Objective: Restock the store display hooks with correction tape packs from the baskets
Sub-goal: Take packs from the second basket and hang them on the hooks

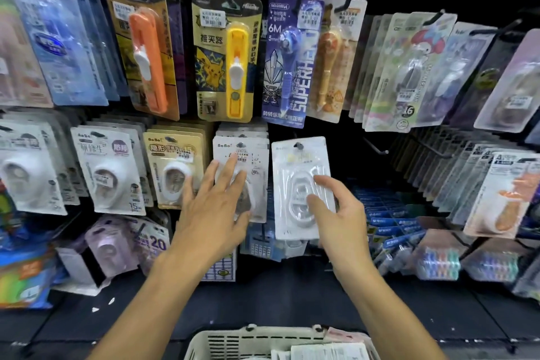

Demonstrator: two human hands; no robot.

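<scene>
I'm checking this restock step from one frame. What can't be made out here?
- Head view: whether the white pack in the right hand is already on its hook; the hole area is blurred.
- Pack under the left hand: its front is covered by the fingers.
- Basket: cut off by the bottom edge.
- Price labels: too small.

**Free room vs. blockers at the display**

I see one open gap: the dark space right of the white pack (302,187) my right hand (340,213) holds up, w/ a bare hook (375,147) jutting into it. Left of that pack, the hung BoBo row (242,155) sits tight, my left hand (214,204) flat on it, no room between packs. Above, the purple pack (287,67) hangs low over the gap. Right side: angled pack rows (479,172) crowd in. Below, basket (257,340) rim sits btwn my forearms.
</scene>
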